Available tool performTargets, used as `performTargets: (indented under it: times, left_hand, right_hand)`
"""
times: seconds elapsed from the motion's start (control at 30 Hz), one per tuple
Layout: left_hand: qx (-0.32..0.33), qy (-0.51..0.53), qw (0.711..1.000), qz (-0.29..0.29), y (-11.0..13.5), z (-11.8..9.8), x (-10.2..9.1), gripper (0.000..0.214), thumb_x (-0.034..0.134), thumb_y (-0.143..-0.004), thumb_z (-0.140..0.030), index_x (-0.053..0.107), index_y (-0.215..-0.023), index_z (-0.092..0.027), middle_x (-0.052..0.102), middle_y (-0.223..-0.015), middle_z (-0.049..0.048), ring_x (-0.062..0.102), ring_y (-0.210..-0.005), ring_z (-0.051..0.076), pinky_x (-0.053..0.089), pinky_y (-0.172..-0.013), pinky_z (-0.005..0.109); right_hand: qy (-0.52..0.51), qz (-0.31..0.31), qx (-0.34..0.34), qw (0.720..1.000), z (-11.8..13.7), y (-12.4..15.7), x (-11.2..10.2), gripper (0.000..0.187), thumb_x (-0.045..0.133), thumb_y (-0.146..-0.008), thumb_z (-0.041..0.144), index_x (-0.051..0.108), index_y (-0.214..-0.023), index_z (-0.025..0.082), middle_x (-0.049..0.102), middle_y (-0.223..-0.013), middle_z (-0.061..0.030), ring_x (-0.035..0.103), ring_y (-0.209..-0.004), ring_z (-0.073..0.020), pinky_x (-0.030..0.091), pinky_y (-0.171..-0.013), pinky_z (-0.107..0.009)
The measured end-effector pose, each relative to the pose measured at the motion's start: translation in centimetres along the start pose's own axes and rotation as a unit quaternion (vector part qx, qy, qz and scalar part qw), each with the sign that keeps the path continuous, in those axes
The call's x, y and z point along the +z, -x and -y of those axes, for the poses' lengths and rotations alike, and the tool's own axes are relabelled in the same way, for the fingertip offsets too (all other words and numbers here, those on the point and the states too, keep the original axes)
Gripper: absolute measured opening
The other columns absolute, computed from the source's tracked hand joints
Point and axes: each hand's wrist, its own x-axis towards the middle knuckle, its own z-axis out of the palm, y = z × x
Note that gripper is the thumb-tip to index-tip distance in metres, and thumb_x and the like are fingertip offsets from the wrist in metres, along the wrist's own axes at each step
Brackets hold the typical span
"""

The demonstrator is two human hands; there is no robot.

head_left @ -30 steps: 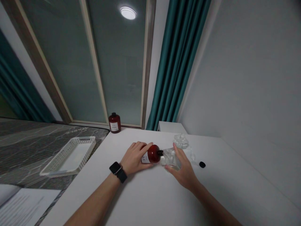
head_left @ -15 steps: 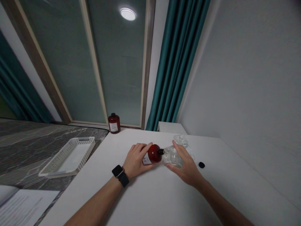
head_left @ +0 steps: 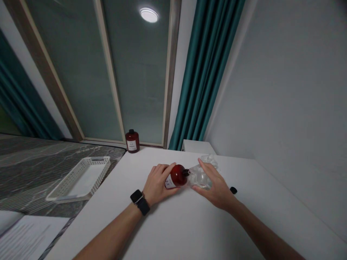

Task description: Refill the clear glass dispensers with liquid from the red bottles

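My left hand [head_left: 158, 184], with a black watch on the wrist, is wrapped around a reddish-brown bottle [head_left: 179, 174]. The bottle lies tipped over to the right, and its white label partly shows under my fingers. Its black nozzle [head_left: 186, 172] touches or nearly touches the mouth of a clear, crinkled plastic pouch or bag [head_left: 200, 178]. My right hand [head_left: 214, 186] grips that clear plastic between thumb and fingers; part of it is hidden behind the hand. Just beyond my right wrist, a small black cap [head_left: 233, 190] lies on the white table [head_left: 173, 227].
A second reddish-brown bottle [head_left: 132, 141] with a black cap stands upright at the table's far left corner. To the left, a white perforated basket [head_left: 77, 180] rests on a grey marbled surface, with an open book or papers [head_left: 29, 236] nearer me. A wall borders the right side.
The view has shifted slightly. Both hands keep their grips, with the nozzle still at the clear plastic. My right forearm now sits closer to the black cap.
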Motion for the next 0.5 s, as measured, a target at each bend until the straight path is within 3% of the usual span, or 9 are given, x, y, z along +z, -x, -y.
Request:
performTargets:
  times: [0.5]
  left_hand:
    - [-0.011,0.015,1.0,-0.01,0.14,0.12,0.33,0.083,0.077,-0.075,-0.043,0.035,-0.145,-0.023,0.06,-0.12,0.0125,0.056,-0.103,0.031,0.045,-0.086,0.044]
  right_hand:
    - [0.005,0.02,-0.001,1.0,0.27,-0.72,-0.59,0.087,0.069,-0.082,0.036,0.024,-0.155,0.028,0.054,-0.138,-0.0126,0.049,-0.132,-0.0337,0.042,-0.109,-0.055]
